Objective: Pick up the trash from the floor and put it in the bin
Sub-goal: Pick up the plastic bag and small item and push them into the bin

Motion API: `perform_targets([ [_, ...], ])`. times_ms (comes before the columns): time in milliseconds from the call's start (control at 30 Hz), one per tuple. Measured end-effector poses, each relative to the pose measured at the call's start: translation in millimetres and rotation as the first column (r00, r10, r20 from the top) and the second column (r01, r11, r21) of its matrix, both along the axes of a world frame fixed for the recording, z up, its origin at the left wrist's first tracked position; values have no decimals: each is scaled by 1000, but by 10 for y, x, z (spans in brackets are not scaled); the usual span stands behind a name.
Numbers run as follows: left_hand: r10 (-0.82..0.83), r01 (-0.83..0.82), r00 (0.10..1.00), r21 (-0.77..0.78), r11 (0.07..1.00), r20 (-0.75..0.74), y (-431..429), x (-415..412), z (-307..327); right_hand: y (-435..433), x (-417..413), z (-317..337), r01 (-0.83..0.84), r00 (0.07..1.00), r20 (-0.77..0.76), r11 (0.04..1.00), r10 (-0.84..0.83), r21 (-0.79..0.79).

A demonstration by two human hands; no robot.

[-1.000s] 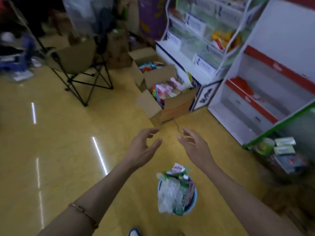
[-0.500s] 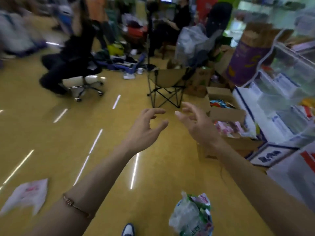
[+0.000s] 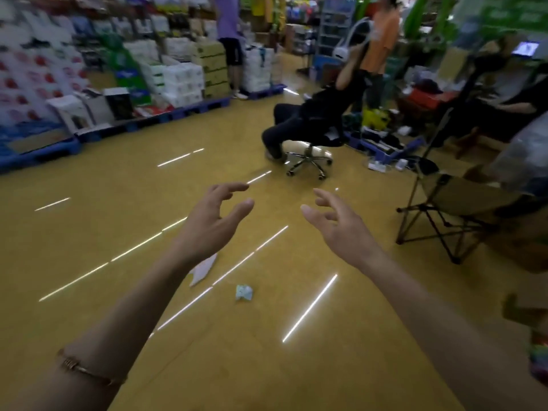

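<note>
Yellow glossy floor point(image 3: 89, 232) fills most of the view now. Versus half a second back we've panned left. The stuffed bin has slid off bottom centre. A colourful blur point(image 3: 538, 360) at the lower right edge may be it, we can't tell. The white swivel chair point(image 3: 308, 155) with a seated person in black point(image 3: 320, 114) went from upper left to centre-right. The tan folding chair point(image 3: 456, 203) went from centre to the right edge. The flat white sheet of trash point(image 3: 204, 269), earlier at lower left, now sits mid-frame just under the left wrist.

Sheet lies flat on the floor, long axis lower-left to upper-right, pointed end up-right. Our left forearm covers its upper-left edge. Just beside it on the right, not touching: a crumpled pale blue-green wad point(image 3: 244, 292), roughly round, no clear axis.

Left hand point(image 3: 213, 215) and right hand point(image 3: 341, 229) are held out above the floor, palms facing each other, same as before. Grip on both: spread, fingers loosely bent, holding nothing.

Around: blue pallets point(image 3: 41, 152) stacked with boxed goods at left, thin bracelet point(image 3: 86, 370) on the left wrist. At the back, a standing person in orange point(image 3: 382, 40) and one in purple point(image 3: 228, 16).
</note>
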State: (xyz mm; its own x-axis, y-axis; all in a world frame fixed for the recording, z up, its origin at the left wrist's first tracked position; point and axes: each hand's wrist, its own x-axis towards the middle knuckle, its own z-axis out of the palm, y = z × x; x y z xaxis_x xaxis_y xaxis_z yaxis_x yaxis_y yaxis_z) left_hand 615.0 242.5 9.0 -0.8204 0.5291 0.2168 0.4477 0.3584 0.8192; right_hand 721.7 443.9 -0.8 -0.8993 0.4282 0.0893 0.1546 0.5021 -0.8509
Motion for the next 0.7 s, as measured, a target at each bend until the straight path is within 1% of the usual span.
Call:
perform_targets([
  [100, 84, -84, 996, -40, 996, 8, -492, -309, -77, -375, -476, -44, -75, 997, 26, 997, 75, 7],
  [233, 154, -152, 988, -97, 984, 17, -1143, -818, -249, -899, -1095, -159, -144, 987, 78, 990, 143, 11],
  [433, 176, -168, 984, -163, 972, 36, -1878, -1574, -365, -1516, -1925, -309, -168, 983, 78, 986, 168, -2],
  [600, 182, -172, 982, -175, 969, 43, -2242, -2019, -417, -1909, -2480, -401, -205, 974, 95, 978, 208, -34],
  [700, 205, -198, 978, -150, 969, 32, -2325, -2319, -482, -2016, -2790, -434, -222, 969, 103, 975, 224, -30],
])
